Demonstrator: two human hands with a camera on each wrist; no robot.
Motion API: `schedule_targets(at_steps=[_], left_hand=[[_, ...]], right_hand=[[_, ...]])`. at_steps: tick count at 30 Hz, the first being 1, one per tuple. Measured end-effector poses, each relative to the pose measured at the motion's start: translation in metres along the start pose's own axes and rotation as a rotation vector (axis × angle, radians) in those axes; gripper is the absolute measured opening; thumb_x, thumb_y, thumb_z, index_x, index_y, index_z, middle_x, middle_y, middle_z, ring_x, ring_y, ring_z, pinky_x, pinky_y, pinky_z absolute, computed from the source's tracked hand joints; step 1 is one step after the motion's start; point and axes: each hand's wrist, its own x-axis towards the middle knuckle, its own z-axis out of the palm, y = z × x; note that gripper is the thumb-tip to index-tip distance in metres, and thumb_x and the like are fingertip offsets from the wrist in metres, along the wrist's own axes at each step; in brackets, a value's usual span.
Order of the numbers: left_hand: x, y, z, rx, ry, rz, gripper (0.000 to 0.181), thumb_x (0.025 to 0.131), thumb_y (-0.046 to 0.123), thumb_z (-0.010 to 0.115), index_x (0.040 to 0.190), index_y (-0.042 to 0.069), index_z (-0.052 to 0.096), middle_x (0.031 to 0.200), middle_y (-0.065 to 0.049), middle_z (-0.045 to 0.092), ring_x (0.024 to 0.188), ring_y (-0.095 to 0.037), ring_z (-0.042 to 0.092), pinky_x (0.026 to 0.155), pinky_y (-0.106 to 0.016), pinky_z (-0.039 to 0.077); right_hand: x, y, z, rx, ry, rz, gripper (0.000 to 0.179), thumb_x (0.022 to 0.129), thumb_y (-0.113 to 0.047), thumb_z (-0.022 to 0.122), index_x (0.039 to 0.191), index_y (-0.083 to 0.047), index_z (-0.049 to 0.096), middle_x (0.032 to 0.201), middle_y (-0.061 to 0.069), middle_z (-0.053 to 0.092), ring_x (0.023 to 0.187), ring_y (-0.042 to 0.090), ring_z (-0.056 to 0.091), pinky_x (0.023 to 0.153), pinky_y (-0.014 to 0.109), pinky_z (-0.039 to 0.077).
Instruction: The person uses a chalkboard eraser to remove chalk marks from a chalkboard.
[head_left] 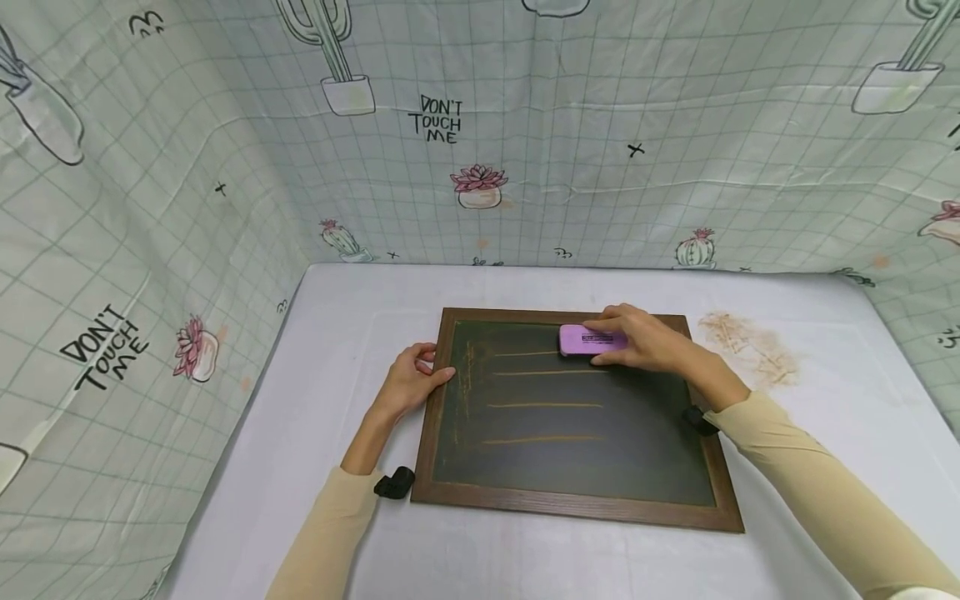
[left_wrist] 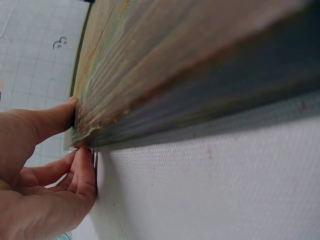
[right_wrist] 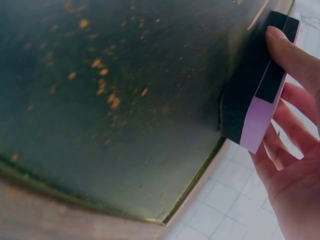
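Centre-left: left hand [head_left: 408, 383] pinches chalkboard frame [head_left: 570, 506] (likely steadying it); centre-right: right hand [head_left: 647, 338] pinches eraser [head_left: 577, 340] by sides, leaving underside against board [head_left: 645, 454].

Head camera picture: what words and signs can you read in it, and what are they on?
"DON'T TOUCH ME": on the back of the grid-patterned backdrop.
"DON'T TOUCH ME": slanted, on the backdrop's left side.
"x": small crosses on the backdrop.
Label on the purple eraser: too small to read.
Chalkboard: chalk lines, no readable words.
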Motion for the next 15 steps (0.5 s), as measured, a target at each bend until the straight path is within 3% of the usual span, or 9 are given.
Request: schedule_targets(at_steps=[15], left_hand=[[0.000,-0.002,0.000,-0.007,0.000,0.007,0.059,0.096,0.014,0.074,0.145,-0.006,0.049,0.127,-0.021,0.055,0.105,-0.030,0.053,0.085,-0.038,0.045]], right_hand=[[0.015,-0.007,0.007,0.035,-0.026,-0.016,0.059,0.086,-0.022,0.086,0.135,0.004,0.065,0.117,0.017,0.065,0.102,0.030,0.056,0.089,0.050,0.047]])
